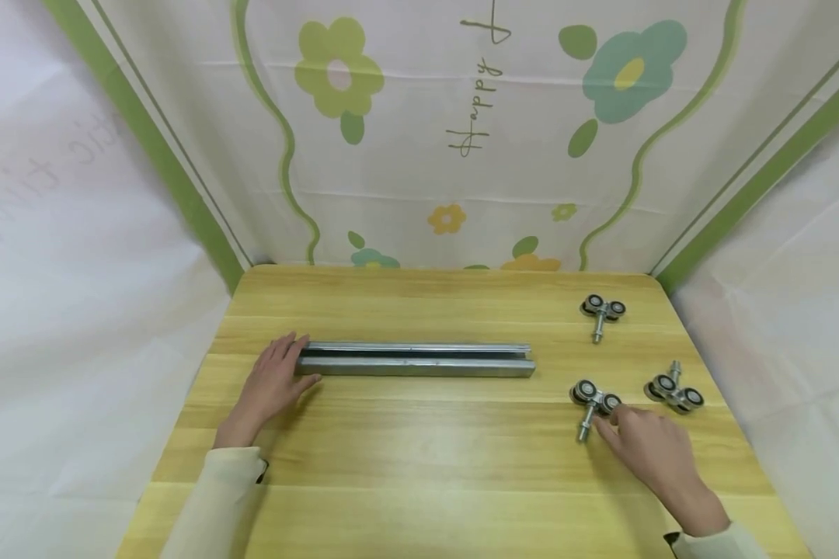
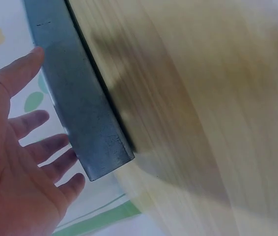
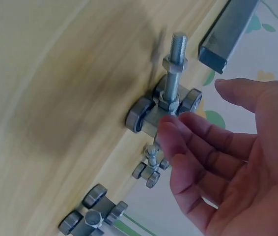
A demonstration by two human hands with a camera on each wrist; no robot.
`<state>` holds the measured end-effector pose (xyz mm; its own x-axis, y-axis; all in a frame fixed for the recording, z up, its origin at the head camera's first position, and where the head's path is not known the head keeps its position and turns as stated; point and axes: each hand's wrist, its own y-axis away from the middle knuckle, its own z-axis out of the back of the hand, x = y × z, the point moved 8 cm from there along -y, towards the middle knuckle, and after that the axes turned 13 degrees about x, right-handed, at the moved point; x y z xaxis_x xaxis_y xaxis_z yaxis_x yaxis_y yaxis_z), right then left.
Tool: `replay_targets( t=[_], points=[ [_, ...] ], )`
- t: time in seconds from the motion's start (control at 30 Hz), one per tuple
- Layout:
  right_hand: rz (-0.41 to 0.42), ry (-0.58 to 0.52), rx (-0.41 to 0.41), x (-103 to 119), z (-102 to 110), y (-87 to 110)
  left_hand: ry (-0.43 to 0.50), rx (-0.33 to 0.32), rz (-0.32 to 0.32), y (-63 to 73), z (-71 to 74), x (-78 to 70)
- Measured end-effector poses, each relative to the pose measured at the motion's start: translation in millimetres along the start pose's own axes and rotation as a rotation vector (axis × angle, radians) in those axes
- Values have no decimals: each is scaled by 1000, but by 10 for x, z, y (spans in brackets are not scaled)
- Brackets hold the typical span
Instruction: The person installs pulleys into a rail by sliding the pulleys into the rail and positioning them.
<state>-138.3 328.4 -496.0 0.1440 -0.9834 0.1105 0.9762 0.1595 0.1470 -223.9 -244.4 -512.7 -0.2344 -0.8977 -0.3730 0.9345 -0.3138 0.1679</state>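
A grey metal channel rail (image 1: 412,369) lies across the wooden table, its slotted side facing up. My left hand (image 1: 271,382) is at the rail's left end, fingers at the far side and thumb at the near side; in the left wrist view the fingers look loosely extended along its edge. My right hand (image 1: 653,450) is at a roller trolley (image 1: 586,390) with black-rimmed wheels and a threaded bolt. In the right wrist view its bent fingers (image 3: 171,140) are beside the trolley, the thumb apart; the bolt (image 3: 172,83) stands free. Whether the fingertips touch the trolley is unclear.
A second roller trolley (image 1: 602,307) lies at the far right of the table, its bolt towards me. Near the right edge is a third trolley (image 1: 674,394), its bolt pointing away. A flower-printed cloth (image 1: 405,171) hangs behind the table (image 1: 405,466), with white cloth at both sides.
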Motion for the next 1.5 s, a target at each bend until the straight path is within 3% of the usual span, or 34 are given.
replay_targets(
  t=[0.2,0.33,0.6,0.83,1.5],
  points=[
    [-103,-88,179,-23,-160,-3,-2,26,1,-42,13,-4],
    [-145,-129,239,-11,-261,-5,3,35,-4,-81,-13,9],
    [-186,-167,262,47,-349,-44,5,61,12,-178,-45,63],
    [-191,-176,248,61,-426,-90,-18,42,-11,-230,-31,64],
    [-269,-226,222,19,-420,-184,83,58,-10,-297,13,51]
  ],
)
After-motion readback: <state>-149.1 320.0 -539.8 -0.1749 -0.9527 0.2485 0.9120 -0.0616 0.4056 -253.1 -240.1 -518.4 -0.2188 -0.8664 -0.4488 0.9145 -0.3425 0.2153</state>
